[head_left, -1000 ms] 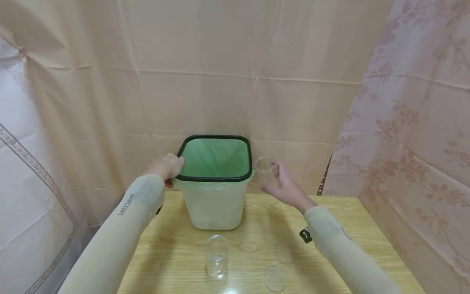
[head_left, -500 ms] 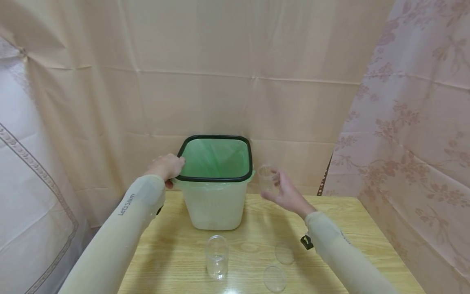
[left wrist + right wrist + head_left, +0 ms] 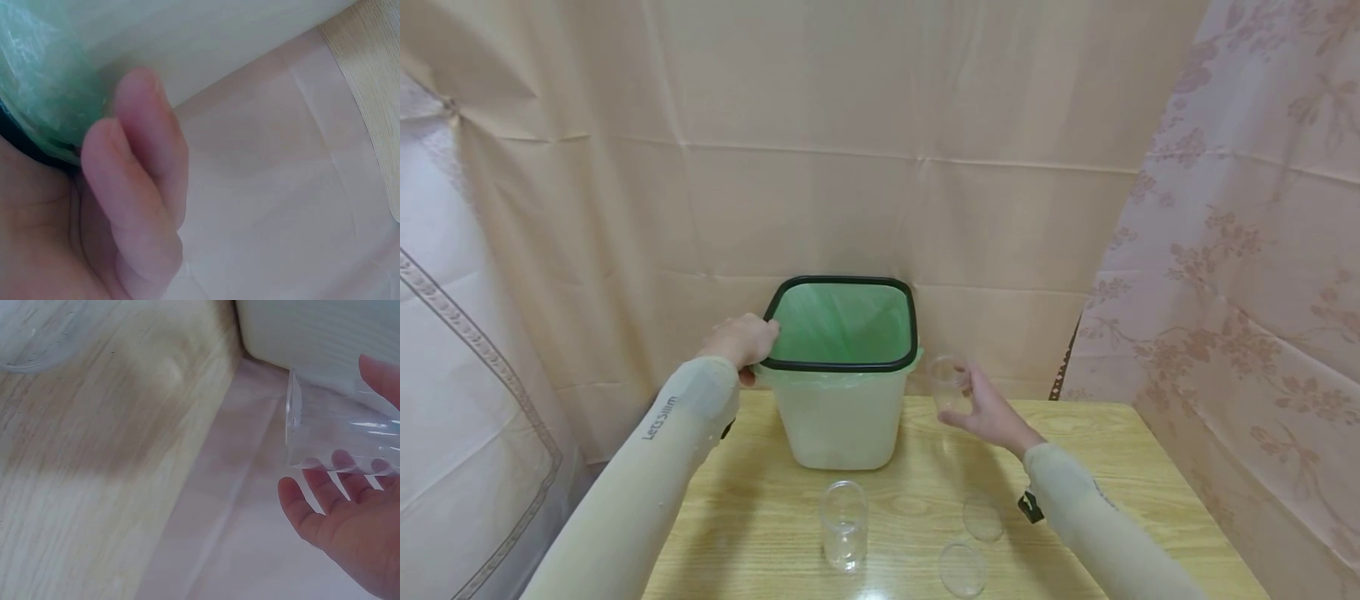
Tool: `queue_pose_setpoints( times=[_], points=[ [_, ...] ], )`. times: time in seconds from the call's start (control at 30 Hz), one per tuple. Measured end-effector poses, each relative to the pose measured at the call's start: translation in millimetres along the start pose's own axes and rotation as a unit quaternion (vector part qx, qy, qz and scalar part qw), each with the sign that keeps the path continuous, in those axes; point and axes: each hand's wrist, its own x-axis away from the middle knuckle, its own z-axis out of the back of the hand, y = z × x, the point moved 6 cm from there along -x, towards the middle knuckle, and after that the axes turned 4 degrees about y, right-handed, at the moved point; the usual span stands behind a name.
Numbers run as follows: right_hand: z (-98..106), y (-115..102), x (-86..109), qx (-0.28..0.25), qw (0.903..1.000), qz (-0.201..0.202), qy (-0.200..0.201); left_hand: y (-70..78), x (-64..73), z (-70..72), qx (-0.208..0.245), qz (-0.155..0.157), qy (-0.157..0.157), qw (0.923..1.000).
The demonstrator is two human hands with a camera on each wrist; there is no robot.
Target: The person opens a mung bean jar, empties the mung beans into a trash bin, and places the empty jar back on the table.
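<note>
A white bin [image 3: 838, 425] with a black rim frame and a green bag liner [image 3: 842, 321] stands at the back of the wooden table. My left hand [image 3: 739, 340] grips the bin's rim at its left side, fingers curled over the edge in the left wrist view. To the right of the bin, my right hand [image 3: 988, 407] holds a clear plastic cup [image 3: 946, 385] in the air, mouth up, thumb on one side and fingers on the other. In the right wrist view the cup [image 3: 344, 425] is seen side-on beside the bin wall.
Another clear plastic cup [image 3: 844, 525] stands upright on the table [image 3: 760, 533] in front of the bin. Two clear round lids [image 3: 962, 570] lie flat to its right. A beige curtain [image 3: 850, 208] hangs right behind the bin, and a floral cloth [image 3: 1240, 317] hangs on the right.
My right hand has lowered the clear cup a little and moved it slightly to the right, away from the bin's rim. The left hand has stayed on the rim.
</note>
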Motion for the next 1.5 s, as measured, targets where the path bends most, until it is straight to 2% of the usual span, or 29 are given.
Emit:
queue_pose_setpoints(
  times=[0.2, 0.4, 1.03, 1.5],
  points=[
    [-3, 10, 1.7, 0.006, 0.9999, 0.013, -0.003, 0.2, 0.6, 1.1, -0.002, 0.000, 0.003, 1.0000],
    [-8, 20, 6.0, 0.000, 0.9996, 0.005, -0.028, 0.3, -0.4, 0.5, -0.011, 0.001, 0.002, 0.9999],
    [-18, 34, 15.5, -0.021, 0.9976, 0.023, -0.061, -1.9, -1.0, -0.2, -0.006, 0.003, 0.002, 1.0000],
    [-20, 44, 18.4, 0.004, 0.9985, -0.012, -0.053, -0.2, 1.6, 0.4, 0.001, 0.001, 0.002, 1.0000]
  ],
)
